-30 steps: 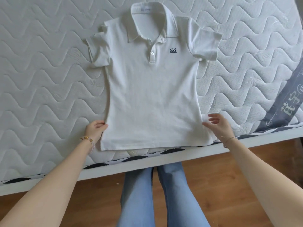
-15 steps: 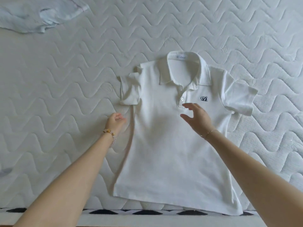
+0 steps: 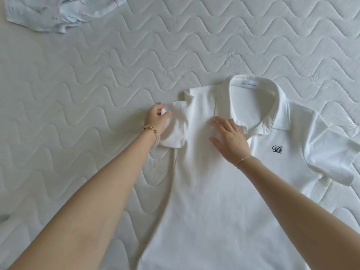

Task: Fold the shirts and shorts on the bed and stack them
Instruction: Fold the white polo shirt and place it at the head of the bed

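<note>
We are holding both arms stretched forward over the bed (image 3: pixel 78 98), forearms bare and converging on the shirt (image 3: pixel 214 201). Our left hand (image 3: pixel 156 118) is lying at the outer edge of the shirt's left-side sleeve (image 3: pixel 175 133), its fingers curled in and pinching the sleeve cloth against the thumb; a beaded bracelet (image 3: pixel 152 130) is sitting on that wrist. Our right hand (image 3: pixel 230 138) is pressing palm down on the shirt's chest just below the collar (image 3: pixel 257 108), fingers straight and slightly spread, pointing away from us and a little to the left, thumb held out to the side; a thin chain (image 3: pixel 243 158) is circling that wrist. The shirt is lying flat on the bed, front up, right of the middle of the view. Its long axis is running from near to far, leaning slightly so that the collar is pointing away from us and a bit rightward, while the hem is running off the bottom edge of the view. The dark logo (image 3: pixel 277 149) is showing on the chest beside our right hand, and the other sleeve (image 3: pixel 331 152) is spreading out flat to the right. A crumpled pale garment (image 3: pixel 58 14) is lying well apart at the far left corner.
</note>
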The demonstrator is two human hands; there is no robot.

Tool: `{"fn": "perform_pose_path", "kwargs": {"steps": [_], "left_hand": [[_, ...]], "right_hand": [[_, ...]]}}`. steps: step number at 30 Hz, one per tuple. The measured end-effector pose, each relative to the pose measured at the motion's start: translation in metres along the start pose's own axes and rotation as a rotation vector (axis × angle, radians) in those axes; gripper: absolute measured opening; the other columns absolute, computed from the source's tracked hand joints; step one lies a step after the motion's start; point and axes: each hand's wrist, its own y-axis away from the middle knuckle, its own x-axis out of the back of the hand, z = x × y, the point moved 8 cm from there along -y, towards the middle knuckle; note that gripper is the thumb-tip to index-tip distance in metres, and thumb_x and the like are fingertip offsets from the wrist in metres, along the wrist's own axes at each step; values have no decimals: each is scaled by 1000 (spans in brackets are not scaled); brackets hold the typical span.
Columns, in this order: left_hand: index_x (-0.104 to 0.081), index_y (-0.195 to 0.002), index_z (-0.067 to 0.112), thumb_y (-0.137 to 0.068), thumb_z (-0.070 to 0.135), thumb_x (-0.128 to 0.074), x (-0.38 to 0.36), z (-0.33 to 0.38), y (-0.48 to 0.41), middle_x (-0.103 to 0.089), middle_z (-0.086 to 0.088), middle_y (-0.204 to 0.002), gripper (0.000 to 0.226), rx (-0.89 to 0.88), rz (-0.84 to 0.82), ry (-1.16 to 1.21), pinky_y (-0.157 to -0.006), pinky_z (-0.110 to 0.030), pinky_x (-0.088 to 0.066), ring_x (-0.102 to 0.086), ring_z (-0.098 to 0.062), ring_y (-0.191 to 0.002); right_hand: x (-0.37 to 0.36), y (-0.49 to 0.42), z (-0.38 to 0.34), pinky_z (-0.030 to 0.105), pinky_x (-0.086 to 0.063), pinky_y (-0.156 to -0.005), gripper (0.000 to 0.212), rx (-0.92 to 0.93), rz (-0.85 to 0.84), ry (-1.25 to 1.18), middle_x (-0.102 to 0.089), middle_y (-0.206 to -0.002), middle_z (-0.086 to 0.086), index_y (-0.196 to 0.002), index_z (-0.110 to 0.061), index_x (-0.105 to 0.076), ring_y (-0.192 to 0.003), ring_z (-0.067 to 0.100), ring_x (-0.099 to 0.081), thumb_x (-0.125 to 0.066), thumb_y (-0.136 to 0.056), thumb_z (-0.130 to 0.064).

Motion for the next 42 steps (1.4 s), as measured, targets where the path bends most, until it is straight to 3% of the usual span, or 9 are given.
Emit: {"fn": "perform_pose_path", "kwargs": {"steps": [3,7,11,15,20,24,29,35,42], "left_hand": [[-58,-118,5,-84,12,-64,-1,2,-13,-52,-5,-102,35,-3,23,18,-79,-19,-40,-52,-17,-96],[-53,-121,1,-86,12,-63,0,9,-25,-51,-5,-102,39,-15,24,-16,-62,-7,-37,-49,-13,-94],[-55,-120,4,-85,13,-64,3,6,-31,-53,-6,-102,37,13,7,13,-77,-18,-43,-53,-15,-93],[-62,-107,1,-83,8,-64,4,5,-31,-57,1,-78,24,-17,-3,7,-63,-10,-42,-54,-7,-70],[-64,-97,2,-86,12,-61,30,14,-42,-60,-7,-85,16,-73,86,-66,-69,-23,-45,-55,-18,-81],[-57,-74,20,-85,15,-59,60,9,-66,-58,1,-77,13,-11,137,-86,-82,-39,-54,-59,-24,-86],[-64,-101,4,-85,14,-61,52,-7,-59,-64,-12,-93,20,41,119,-158,-86,-39,-52,-62,-28,-92],[-52,-107,12,-84,17,-65,39,-24,-21,-61,-10,-112,27,121,-26,103,-92,-45,-50,-60,-23,-100],[-44,-108,10,-77,5,-73,18,-44,37,-60,-2,-103,43,245,-226,199,-68,-27,-58,-61,-17,-94]], "right_hand": [[-1,4,3,35,-27,-108,52,5,29,9,-40,-147,-3,-138,-18,-45,-130,26,-39,-60,-89,-26],[-1,7,1,34,-25,-109,52,15,76,21,-41,-147,-2,-138,-15,-46,-130,26,-41,-61,-88,-23],[-4,7,0,31,-22,-109,52,8,89,30,-41,-147,-1,-137,-14,-46,-131,26,-40,-60,-88,-22],[-5,7,0,32,-23,-110,51,10,100,35,-41,-147,0,-137,-14,-46,-130,26,-40,-58,-88,-22],[-8,7,0,32,-22,-110,52,2,99,44,-39,-147,-1,-138,-15,-44,-131,26,-39,-57,-89,-21],[-8,6,0,32,-22,-109,51,-6,115,68,-42,-146,0,-136,-15,-46,-128,28,-40,-42,-89,-33],[-13,7,0,38,-25,-112,53,-22,109,76,-39,-148,-1,-139,-15,-43,-132,29,-37,-35,-90,-36],[-15,7,1,41,-22,-114,53,-27,86,49,-35,-150,0,-140,-15,-41,-136,30,-34,-34,-91,-35],[-12,30,-1,44,-24,-114,48,-19,110,-10,-39,-148,6,-137,-9,-44,-138,29,-32,-45,-92,-26]]}}
